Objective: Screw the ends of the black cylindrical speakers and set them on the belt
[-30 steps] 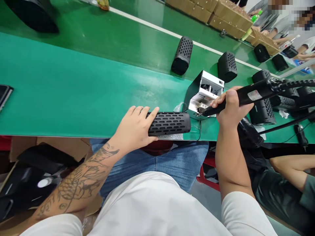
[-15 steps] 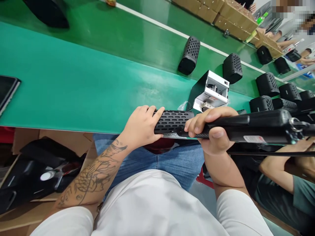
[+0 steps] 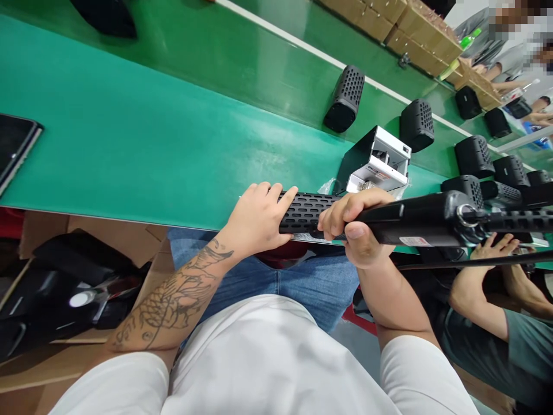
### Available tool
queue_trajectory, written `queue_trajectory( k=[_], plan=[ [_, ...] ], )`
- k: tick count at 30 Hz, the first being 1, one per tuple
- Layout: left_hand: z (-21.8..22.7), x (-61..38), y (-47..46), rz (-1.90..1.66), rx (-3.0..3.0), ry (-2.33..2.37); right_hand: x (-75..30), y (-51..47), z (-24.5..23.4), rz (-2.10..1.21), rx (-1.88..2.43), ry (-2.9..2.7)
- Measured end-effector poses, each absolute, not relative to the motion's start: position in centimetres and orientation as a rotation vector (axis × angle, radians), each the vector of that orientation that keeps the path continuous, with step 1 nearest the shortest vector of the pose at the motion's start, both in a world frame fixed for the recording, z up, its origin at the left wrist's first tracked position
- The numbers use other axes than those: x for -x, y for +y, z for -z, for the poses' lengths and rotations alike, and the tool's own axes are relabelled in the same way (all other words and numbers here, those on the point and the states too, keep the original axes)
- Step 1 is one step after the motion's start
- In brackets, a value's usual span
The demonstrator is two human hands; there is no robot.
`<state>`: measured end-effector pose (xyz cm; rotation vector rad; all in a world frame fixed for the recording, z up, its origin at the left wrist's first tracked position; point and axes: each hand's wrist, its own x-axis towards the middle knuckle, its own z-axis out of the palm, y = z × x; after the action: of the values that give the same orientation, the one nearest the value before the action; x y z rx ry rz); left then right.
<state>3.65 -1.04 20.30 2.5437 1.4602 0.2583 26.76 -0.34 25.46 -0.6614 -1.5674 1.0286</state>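
Note:
A long black perforated speaker (image 3: 305, 212) lies along the near edge of the green bench (image 3: 129, 150). My left hand (image 3: 254, 222) is wrapped over its left end, fingers curled on top. My right hand (image 3: 356, 225) grips a black electric screwdriver (image 3: 427, 222), held level, its tip pressed against the speaker's right end. The tip itself is hidden behind my fingers. A coiled cable runs off from the driver to the right.
A white screw-feeder box (image 3: 380, 161) stands just behind my right hand. Several black speakers (image 3: 345, 98) lie on the conveyor beyond and to the right. A dark tablet (image 3: 15, 144) sits far left. Another person's arm (image 3: 479, 282) is at the right. Cardboard boxes (image 3: 415, 31) line the far side.
My right hand brought the screwdriver from the feeder box down and left to the speaker's right end. My left hand stayed on the speaker.

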Motion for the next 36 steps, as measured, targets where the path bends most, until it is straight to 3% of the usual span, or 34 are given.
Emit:
queue_trajectory(
  k=[11,16,21,29,36],
  plan=[
    [-20.1,-3.8,-1.1,-0.261,-2.542,1.473,-27.5,-0.6,-24.2,-1.114,0.800,-1.589],
    [-19.3,-2.7,-1.4,-0.443,-2.493,1.396,-29.5,1.0,-27.5,-0.793,0.650,-1.371],
    [-15.6,0.6,-1.2,-0.789,-2.272,1.219,-36.2,6.7,-27.5,-0.360,0.832,-1.124],
    [-8.8,1.6,-1.1,-1.068,-2.024,1.095,-39.1,8.6,-23.5,-0.414,0.997,-1.123],
    [-6.8,1.3,-0.6,-1.170,-1.953,1.026,-36.3,4.8,-27.1,-0.457,0.807,-1.165]
  ],
)
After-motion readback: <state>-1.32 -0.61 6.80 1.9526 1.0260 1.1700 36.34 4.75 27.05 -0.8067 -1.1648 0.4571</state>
